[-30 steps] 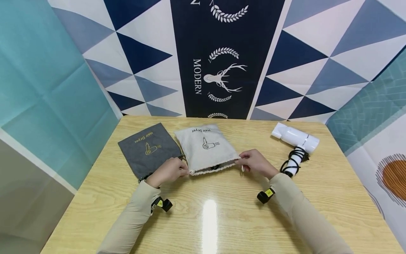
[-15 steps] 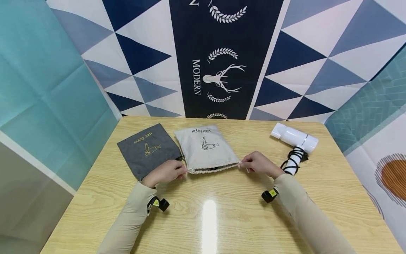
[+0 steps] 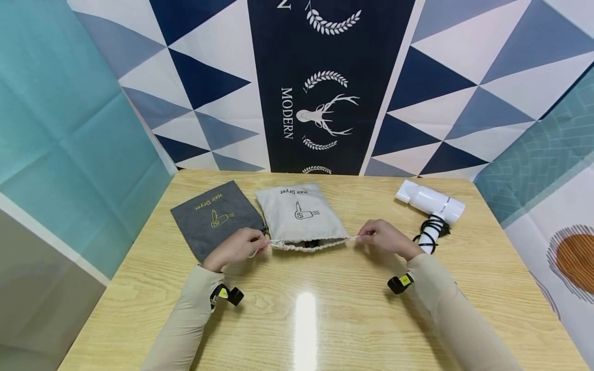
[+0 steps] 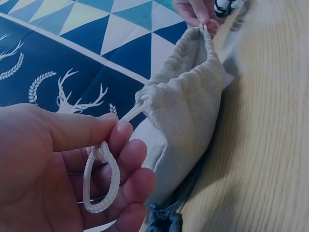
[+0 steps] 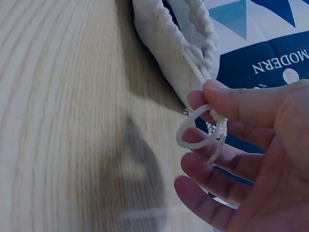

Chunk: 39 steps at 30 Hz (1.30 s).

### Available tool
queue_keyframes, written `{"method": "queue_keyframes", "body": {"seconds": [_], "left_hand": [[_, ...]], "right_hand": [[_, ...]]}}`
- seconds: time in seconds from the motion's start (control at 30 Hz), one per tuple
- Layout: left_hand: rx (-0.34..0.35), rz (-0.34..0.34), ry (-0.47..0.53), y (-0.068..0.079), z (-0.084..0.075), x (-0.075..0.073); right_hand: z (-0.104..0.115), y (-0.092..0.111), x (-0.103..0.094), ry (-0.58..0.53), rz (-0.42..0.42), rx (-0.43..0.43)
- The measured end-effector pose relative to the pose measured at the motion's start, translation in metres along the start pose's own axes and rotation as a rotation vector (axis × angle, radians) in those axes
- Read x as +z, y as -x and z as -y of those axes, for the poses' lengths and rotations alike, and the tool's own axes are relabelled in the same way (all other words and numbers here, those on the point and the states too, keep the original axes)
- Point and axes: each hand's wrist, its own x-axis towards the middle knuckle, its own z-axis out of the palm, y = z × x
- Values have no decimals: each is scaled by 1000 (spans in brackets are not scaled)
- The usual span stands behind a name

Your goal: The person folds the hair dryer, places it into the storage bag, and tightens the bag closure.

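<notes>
An off-white drawstring bag (image 3: 301,208) printed "Hair Dryer" lies flat with its gathered mouth toward me. The mouth gapes slightly, showing something dark inside. At the mouth's left corner my left hand (image 3: 238,246) pinches a white drawcord between thumb and index finger. The knotted loop of that cord (image 4: 99,209) hangs below the fingertips in the left wrist view. Opposite it, my right hand (image 3: 386,239) pinches the other cord end, its knotted loop (image 5: 220,126) dangling across the loosely bent fingers. Both cords run taut from the bag's corners.
A dark grey bag (image 3: 209,216) with gold "Hair Dryer" print lies left of the white one, partly behind my left hand. A white hair dryer (image 3: 433,202) with its black cord (image 3: 431,226) wound round the handle lies at the right. Patterned cloth backs the wooden table (image 3: 352,309).
Both hands have drawn outward from the bag's corners, pulling out lengths of white cord. The bag's mouth has bunched and narrowed slightly. The grey bag and hair dryer have stayed put.
</notes>
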Motion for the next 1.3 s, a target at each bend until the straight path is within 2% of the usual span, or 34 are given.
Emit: {"method": "queue_keyframes", "body": {"seconds": [0.17,0.4,0.57,0.67,0.77,0.9,1.03,1.3], "left_hand": [[-10,-16,13,3,1,-4],[10,-71,-27,7,2,-15],[-8,-92,-25,11,13,-26],[-18,-139,-33,17,22,-35],[-29,-188,-38,23,29,-42],[-34,-180,-6,24,33,-46],[-58,-185,67,22,35,-46],[-91,-389,225,17,33,-36]], "right_hand": [[-2,5,-2,-7,-65,-2],[-8,9,-8,30,-118,20],[-15,19,-19,66,-184,97],[-22,25,-26,87,-249,149],[-27,30,-30,76,-278,198],[-30,33,-32,-19,-284,263],[-27,31,-32,-176,-285,253],[-16,23,-31,-466,-258,148]]}}
